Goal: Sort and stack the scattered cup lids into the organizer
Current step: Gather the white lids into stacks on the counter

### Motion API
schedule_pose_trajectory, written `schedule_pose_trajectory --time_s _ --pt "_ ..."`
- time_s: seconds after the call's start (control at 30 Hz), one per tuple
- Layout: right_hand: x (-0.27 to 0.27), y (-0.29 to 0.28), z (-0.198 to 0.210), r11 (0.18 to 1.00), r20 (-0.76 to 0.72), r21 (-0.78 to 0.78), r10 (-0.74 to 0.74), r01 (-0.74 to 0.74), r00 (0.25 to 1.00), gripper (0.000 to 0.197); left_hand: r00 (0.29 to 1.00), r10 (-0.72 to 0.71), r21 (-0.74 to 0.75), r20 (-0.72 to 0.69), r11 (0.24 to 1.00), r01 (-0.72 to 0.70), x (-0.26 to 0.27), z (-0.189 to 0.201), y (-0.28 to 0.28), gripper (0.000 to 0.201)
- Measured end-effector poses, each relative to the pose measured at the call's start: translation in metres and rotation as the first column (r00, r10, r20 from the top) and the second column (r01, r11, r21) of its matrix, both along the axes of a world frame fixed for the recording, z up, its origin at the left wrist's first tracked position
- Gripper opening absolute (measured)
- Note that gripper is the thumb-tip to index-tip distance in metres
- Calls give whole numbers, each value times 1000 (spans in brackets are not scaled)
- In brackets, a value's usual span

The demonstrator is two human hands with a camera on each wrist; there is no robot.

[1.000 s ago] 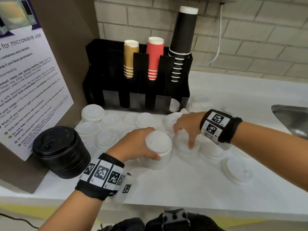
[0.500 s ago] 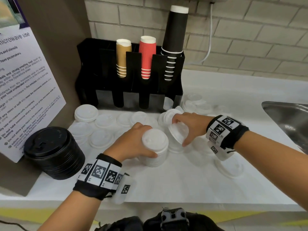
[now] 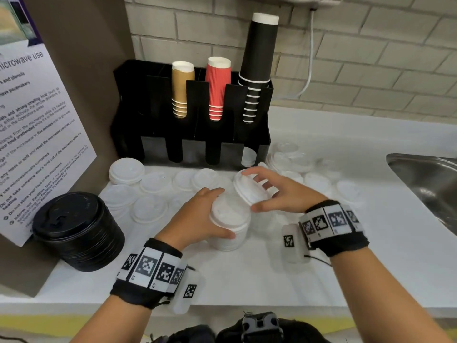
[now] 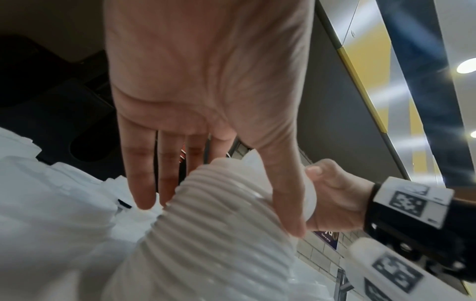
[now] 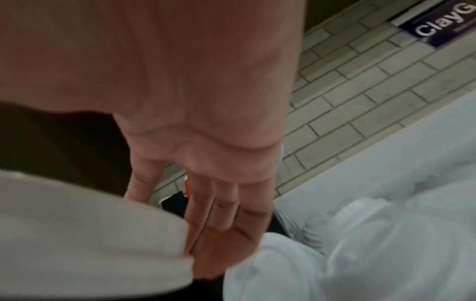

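Note:
My left hand (image 3: 207,219) grips a stack of white lids (image 3: 230,226) standing on the white counter; the left wrist view shows its ribbed side (image 4: 206,213) between thumb and fingers. My right hand (image 3: 272,191) holds a few white lids (image 3: 249,188) tilted just above and right of that stack; in the right wrist view they (image 5: 90,234) fill the lower left. Several loose white lids (image 3: 153,181) lie scattered before the black organizer (image 3: 138,107), which holds tan, red and black cups.
A stack of black lids (image 3: 76,231) stands at the left by a microwave notice (image 3: 37,134). More white lids (image 3: 291,159) pile right of the organizer. A steel sink (image 3: 430,179) sits at the right edge.
My right hand picked lids off the counter and lifted them, tilted, toward the top of the stack in my left hand. The left hand stayed on its stack.

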State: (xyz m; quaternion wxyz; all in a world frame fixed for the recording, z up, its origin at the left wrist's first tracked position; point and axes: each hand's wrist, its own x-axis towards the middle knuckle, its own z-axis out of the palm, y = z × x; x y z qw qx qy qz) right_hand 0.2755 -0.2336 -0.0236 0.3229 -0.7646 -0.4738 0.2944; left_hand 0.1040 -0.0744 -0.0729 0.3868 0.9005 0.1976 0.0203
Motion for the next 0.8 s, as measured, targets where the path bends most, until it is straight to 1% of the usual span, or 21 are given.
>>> schedule_pose_trajectory --time_s 0.07,0.17,0.27,0.37,0.47,0.57,0.63,0.73,0.8 --pt "-15 1 -9 1000 -8 22 7 -6 1000 68 1000 23 -24 5 999 -23 -1 1 -1 115" --pt "-32 1 -17 999 30 50 -18 17 999 68 999 39 -83 14 996 -38 -3 3 0 119" --pt "-42 2 -21 997 80 71 -45 40 996 64 999 46 -103 24 994 -44 -5 4 1 118" --pt "-48 5 -21 996 140 82 -46 34 989 65 998 54 -129 33 990 -49 -5 3 2 118" --pt "-52 9 -20 998 187 64 -28 17 982 67 998 49 -155 40 987 -42 -6 2 3 116" --pt "-54 11 -18 1000 188 21 -17 13 982 67 998 46 -169 36 985 -39 -6 2 4 113" --pt "-55 12 -17 1000 205 -13 -15 18 979 67 999 43 -177 30 983 -37 -5 3 5 106" --pt "-56 13 -18 999 220 -41 -14 24 975 67 999 29 -157 33 987 -23 -5 3 7 82" --pt "-56 14 -18 998 223 -64 -9 24 975 67 999 21 -162 37 987 -15 -5 5 9 73"
